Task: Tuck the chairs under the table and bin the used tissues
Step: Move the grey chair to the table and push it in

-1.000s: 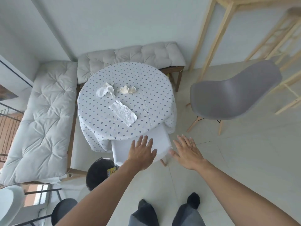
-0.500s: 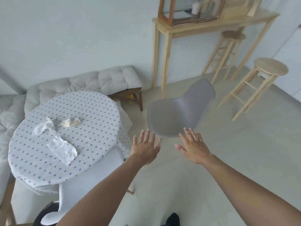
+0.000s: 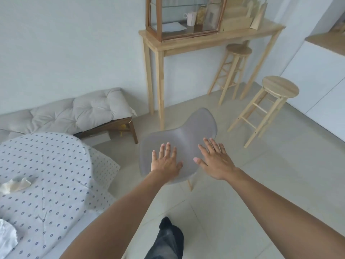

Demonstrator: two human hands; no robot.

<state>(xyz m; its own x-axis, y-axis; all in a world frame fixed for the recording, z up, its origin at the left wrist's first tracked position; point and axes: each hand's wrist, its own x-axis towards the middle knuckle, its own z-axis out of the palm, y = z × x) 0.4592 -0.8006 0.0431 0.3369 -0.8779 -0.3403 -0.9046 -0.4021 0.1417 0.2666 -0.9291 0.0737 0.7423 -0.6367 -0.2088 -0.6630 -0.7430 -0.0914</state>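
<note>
A grey shell chair [image 3: 188,133] on wooden legs stands on the floor, apart from the round table [image 3: 46,165] with its dotted cloth at the left. My left hand [image 3: 165,161] and my right hand [image 3: 214,161] are stretched out over the chair's near edge, fingers spread, holding nothing; I cannot tell whether they touch it. A crumpled cream tissue [image 3: 15,185] lies on the table at the left edge. Part of a white tissue [image 3: 6,238] shows at the lower left corner.
A cushioned bench [image 3: 89,111] runs along the wall behind the table. A tall wooden console [image 3: 211,40] with a glass case stands beyond the chair. Two wooden stools [image 3: 280,88] are at the right. My dark-socked foot [image 3: 168,227] is on the tiled floor.
My view has swung right, away from the table, and closer to the grey chair. Both hands have moved from the white chair at the table to over the grey chair.
</note>
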